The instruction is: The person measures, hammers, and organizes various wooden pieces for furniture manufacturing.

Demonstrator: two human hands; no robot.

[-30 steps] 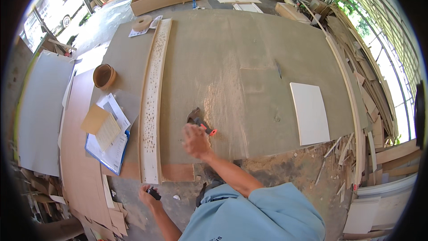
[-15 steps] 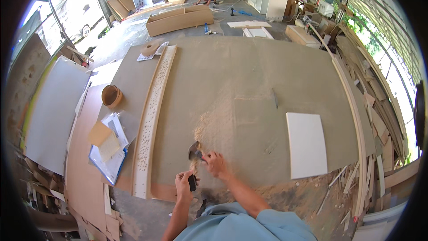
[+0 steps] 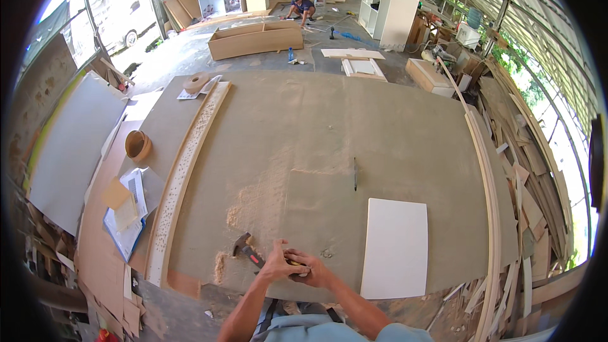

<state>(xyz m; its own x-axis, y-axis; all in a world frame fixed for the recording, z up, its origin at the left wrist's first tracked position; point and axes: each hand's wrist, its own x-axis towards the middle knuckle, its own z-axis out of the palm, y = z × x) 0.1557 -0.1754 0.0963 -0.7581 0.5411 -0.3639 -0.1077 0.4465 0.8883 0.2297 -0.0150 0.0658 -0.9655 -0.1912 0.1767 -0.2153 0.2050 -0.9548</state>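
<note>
My left hand (image 3: 275, 267) and my right hand (image 3: 314, 270) meet above the near edge of the worktable (image 3: 253, 152). Both close around a small black-and-yellow object (image 3: 295, 263), mostly covered by my fingers; its kind does not show clearly. A claw hammer (image 3: 248, 251) with a dark head and a black-and-red handle is just left of my left hand, its handle end close to my wrist. Sawdust (image 3: 253, 202) spreads beyond the hammer. To the right of my hands lies a white rectangular panel (image 3: 396, 250), with a thin dark tool (image 3: 355, 174) farther off.
A long pale board with many dark spots (image 3: 188, 180) runs along the left. Beyond it are papers (image 3: 126, 209) and a brown ring-shaped roll (image 3: 138, 145). Long strips (image 3: 487, 215) line the right edge. A person (image 3: 302, 9) crouches far behind a wooden box frame (image 3: 253, 41).
My right hand has let go of the hammer and joined my left hand at the small object. The view has shifted, so the table's things appear farther left and lower.
</note>
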